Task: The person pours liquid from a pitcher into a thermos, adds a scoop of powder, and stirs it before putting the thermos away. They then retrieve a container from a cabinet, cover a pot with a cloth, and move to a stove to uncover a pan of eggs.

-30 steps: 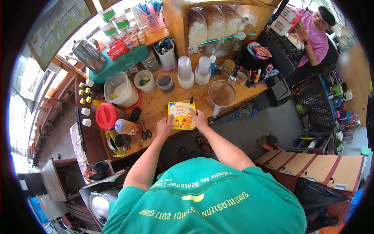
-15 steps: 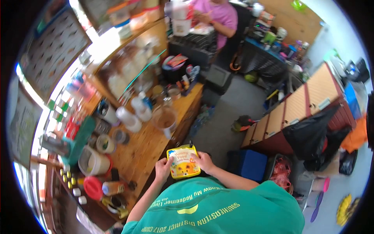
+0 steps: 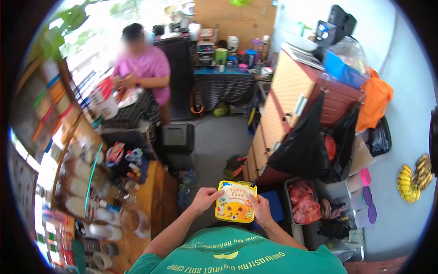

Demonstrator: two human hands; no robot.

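Observation:
A yellow lunch box point(image 3: 235, 203) is held level in front of my green shirt. Its lid carries the words "Yummy Food Inside Here" and an orange animal face. On its left edge is my left hand point(image 3: 206, 201), closed with the thumb over the lid. The opposite edge is gripped by my right hand point(image 3: 262, 211), thumb likewise on top. A small black piece point(image 3: 253, 182) shows at the box's far right corner. The fingers under the box are hidden.
To the left runs a wooden counter point(image 3: 157, 196) with jars and bottles. A person in a pink shirt point(image 3: 153, 68) works at the far left. Drawers point(image 3: 273, 123) with hanging black bags point(image 3: 299, 146) stand to the right. Grey floor point(image 3: 219, 137) lies ahead; bananas point(image 3: 409, 183) are at the far right.
My view has turned to the right, so the counter now sits farther left and more of the drawers and right wall shows. Both hands still hold the lunch box.

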